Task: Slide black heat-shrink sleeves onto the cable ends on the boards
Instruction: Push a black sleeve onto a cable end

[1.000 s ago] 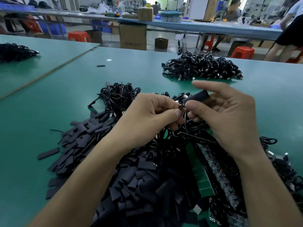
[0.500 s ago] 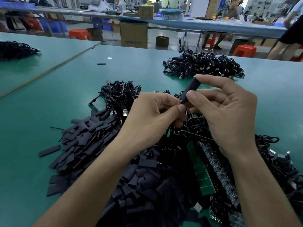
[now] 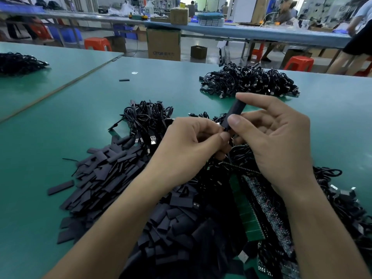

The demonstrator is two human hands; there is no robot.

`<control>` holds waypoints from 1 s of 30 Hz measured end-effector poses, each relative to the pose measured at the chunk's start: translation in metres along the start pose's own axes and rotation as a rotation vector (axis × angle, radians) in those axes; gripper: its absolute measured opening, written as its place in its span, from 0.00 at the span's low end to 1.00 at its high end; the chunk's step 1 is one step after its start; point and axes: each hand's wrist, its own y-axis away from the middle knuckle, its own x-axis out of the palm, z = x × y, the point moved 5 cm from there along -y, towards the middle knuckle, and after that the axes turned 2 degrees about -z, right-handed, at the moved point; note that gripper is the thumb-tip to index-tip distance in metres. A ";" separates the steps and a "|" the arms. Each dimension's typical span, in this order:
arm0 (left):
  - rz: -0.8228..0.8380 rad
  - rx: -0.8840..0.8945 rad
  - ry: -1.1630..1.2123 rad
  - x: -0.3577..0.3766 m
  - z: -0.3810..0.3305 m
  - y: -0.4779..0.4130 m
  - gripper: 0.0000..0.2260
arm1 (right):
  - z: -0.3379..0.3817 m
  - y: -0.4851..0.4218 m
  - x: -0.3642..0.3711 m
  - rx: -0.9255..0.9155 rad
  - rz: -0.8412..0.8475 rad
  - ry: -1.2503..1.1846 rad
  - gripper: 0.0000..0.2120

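Sleeves (image 3: 112,174) matt black, rubbery; counter (image 3: 60,125) smooth matt green; USB plugs (image 3: 153,140) shiny metal; boxes (image 3: 164,44) brown cardboard.

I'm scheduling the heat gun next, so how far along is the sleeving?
Done: unclear; whether the far cable heap is finished cannot be told. In hand: the right hand pinches one black sleeve, its lower mouth meeting the cable end pinched by the left hand; not yet slid home. Left: a big pile of loose sleeves and the boards below suggest plenty remains.
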 end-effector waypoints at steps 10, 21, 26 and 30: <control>0.203 -0.107 -0.209 -0.005 0.018 -0.003 0.12 | -0.003 -0.002 -0.013 0.154 -0.169 -0.143 0.14; -0.544 -0.050 -0.271 -0.080 0.045 -0.036 0.05 | -0.011 0.008 -0.003 0.344 0.481 0.412 0.14; -0.721 -0.030 -0.489 -0.107 0.042 -0.067 0.08 | -0.013 0.016 0.001 0.356 0.681 0.654 0.15; -0.687 -0.205 -0.689 -0.111 0.070 -0.079 0.13 | -0.018 0.013 -0.005 0.346 0.602 0.693 0.12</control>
